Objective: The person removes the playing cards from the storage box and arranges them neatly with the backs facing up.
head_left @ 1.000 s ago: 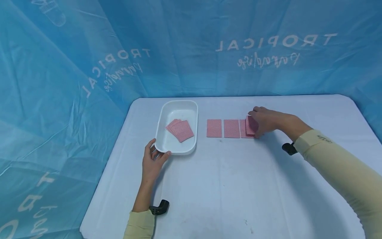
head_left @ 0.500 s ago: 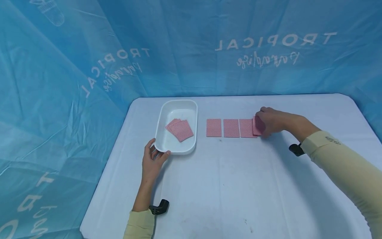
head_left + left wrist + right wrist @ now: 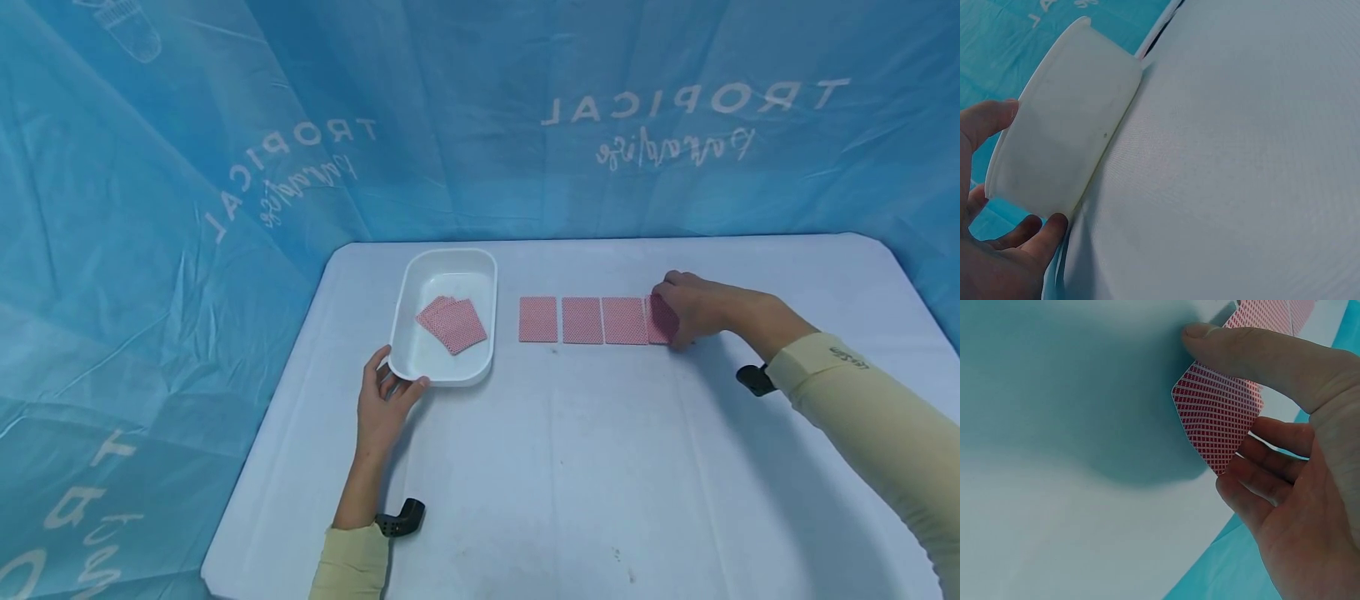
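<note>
My left hand (image 3: 384,414) grips the near-left corner of a white plastic tray (image 3: 450,372), thumb on the front rim and fingers round the side. Two or more red-patterned playing cards (image 3: 459,328) lie overlapping, face down, inside it. My right hand (image 3: 696,310) holds another playing card (image 3: 1217,419) by its edges, thumb on one side and fingertips on the other. That card sits at the right end of a row, beside three face-down cards on the cloth: a left one (image 3: 538,320), a middle one (image 3: 582,322) and a right one (image 3: 622,322).
A white cloth covers the table (image 3: 570,467), whose rounded far corners show. Blue printed sheeting (image 3: 480,125) hangs behind it and along the left side. A black wrist-worn device (image 3: 402,518) is on the left wrist, and a similar one (image 3: 755,380) on the right.
My right hand has moved rightward with its card, from overlapping the row's third card to lying just beside it. The left hand and tray have stayed in place.
</note>
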Motion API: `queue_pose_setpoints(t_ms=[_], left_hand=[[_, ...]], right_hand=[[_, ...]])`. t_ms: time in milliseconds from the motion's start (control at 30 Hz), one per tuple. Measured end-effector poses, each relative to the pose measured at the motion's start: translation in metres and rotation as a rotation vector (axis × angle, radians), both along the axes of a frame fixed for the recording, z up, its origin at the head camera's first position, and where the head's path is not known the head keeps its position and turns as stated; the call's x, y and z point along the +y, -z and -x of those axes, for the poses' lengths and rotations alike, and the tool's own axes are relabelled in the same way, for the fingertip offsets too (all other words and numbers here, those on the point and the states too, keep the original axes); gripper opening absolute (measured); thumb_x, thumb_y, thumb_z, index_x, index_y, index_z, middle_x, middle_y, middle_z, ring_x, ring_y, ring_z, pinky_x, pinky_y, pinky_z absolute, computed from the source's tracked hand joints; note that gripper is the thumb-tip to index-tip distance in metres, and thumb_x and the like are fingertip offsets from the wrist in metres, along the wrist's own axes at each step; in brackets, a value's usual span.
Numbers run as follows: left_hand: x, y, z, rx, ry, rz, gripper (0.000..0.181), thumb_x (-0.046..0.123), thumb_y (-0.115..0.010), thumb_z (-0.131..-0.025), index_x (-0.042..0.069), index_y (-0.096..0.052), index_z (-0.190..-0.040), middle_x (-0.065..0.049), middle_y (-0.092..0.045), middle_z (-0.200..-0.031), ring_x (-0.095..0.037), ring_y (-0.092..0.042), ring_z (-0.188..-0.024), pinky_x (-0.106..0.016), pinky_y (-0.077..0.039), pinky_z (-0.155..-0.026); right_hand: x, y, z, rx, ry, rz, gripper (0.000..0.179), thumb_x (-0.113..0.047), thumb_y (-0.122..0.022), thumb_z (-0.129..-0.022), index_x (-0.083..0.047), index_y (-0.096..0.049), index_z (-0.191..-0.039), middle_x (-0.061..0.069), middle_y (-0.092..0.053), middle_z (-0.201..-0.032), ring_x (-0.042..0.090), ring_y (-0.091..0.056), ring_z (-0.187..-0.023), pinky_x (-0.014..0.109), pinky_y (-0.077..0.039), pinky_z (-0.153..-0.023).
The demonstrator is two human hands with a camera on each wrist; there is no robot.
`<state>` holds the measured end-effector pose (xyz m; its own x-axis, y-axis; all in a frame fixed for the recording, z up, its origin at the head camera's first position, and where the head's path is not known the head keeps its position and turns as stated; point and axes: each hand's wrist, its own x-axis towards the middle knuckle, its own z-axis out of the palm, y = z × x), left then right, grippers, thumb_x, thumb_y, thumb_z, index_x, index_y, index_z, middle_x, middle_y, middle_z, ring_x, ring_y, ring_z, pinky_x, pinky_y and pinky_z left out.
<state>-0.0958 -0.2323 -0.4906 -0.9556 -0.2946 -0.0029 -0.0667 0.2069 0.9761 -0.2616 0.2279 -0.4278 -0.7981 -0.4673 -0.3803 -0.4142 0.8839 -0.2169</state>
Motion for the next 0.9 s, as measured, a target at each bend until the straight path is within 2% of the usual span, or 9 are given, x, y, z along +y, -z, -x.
queue_pose_setpoints(t_ms=[200,533,900], left_hand=[[0.0010,-0.0005,-0.0007,0.002,-0.007,-0.006,0.082,0.029,-0.082,-0.078,0.025,-0.035,-0.145,-0.009,-0.045,-0.139,-0.023,-0.051,-0.123,-0.026,-0.048,-0.092],[0.0005,0.0001,-0.0008,0.023,0.011,-0.033,0.081,0.026,-0.082,-0.079,0.024,-0.035,-0.145,-0.011,-0.045,-0.139,-0.021,-0.050,-0.123,-0.026,-0.048,-0.094],[0.0002,-0.0024,-0.0015,0.038,0.024,-0.047,0.081,0.022,-0.081,-0.079,0.022,-0.035,-0.145,-0.012,-0.045,-0.139,-0.024,-0.051,-0.123,-0.026,-0.048,-0.094]], right_hand=[[0.0020,0.0024,-0.0002,-0.024,0.026,0.009,0.092,-0.024,-0.093,-0.055,0.000,-0.046,-0.131,0.015,-0.045,-0.119,0.036,-0.042,-0.108,0.048,-0.055,-0.071],[0.0026,0.0076,0.0045,-0.026,0.029,-0.041,0.091,-0.024,-0.092,-0.057,-0.003,-0.046,-0.133,0.016,-0.044,-0.122,0.035,-0.043,-0.109,0.054,-0.052,-0.080],[0.0024,0.0085,0.0019,0.003,0.018,-0.029,0.093,-0.024,-0.093,-0.056,-0.003,-0.046,-0.133,0.016,-0.046,-0.123,0.035,-0.044,-0.110,0.054,-0.053,-0.079]])
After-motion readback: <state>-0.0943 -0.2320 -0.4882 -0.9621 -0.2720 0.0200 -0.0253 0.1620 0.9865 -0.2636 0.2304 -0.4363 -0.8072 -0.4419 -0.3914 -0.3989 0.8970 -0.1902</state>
